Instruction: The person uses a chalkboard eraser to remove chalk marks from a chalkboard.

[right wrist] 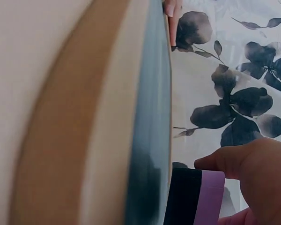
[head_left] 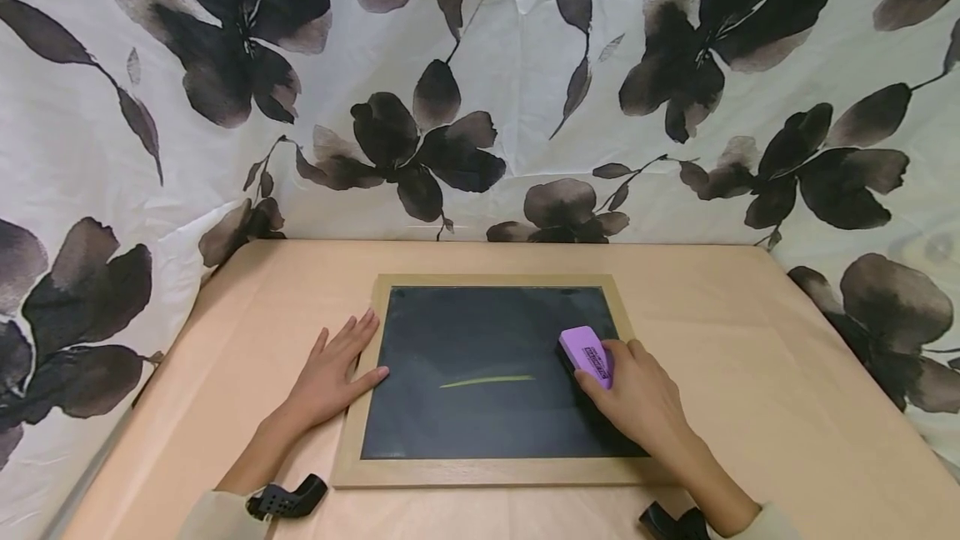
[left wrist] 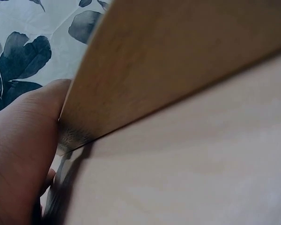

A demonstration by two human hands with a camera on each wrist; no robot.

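Observation:
A chalkboard (head_left: 480, 332) in a light wooden frame lies on the table, with one short yellow chalk line (head_left: 486, 381) near its middle. My left hand (head_left: 333, 377) rests at the frame's left side, fingers extended and thumb across the wood. In the left wrist view, the thumb lies against the frame's edge (left wrist: 168, 61). My right hand (head_left: 648, 398) grips a purple chalkboard eraser (head_left: 587, 354) between thumb and fingers over the board's right part. The eraser's black felt side (right wrist: 183, 194) faces the board in the right wrist view.
The board lies on a pale wood-coloured table (head_left: 750, 340). Behind and beside the table hangs a white cloth (head_left: 525, 48) printed with dark flowers. Black wrist devices (head_left: 288, 498) sit on both wrists, below light sleeves (head_left: 225, 517).

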